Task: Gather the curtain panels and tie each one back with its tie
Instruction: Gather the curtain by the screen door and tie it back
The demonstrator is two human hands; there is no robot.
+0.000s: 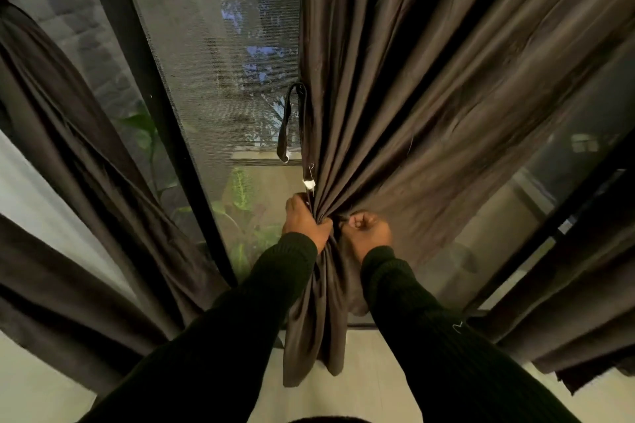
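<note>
Tall glazed door with a dark metal frame (161,134) and a fine grey mesh screen (220,72). Beyond the screen, green leafy plants (240,189) and a pale low ledge (264,156) stand in dim outdoor light. Pale smooth floor (360,385) lies below; a grey brick wall (68,0) is at upper left.

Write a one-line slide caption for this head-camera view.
Both hands, left hand and right hand, grip the gathered brown curtain panel, its dark tie hanging loose above.
</note>
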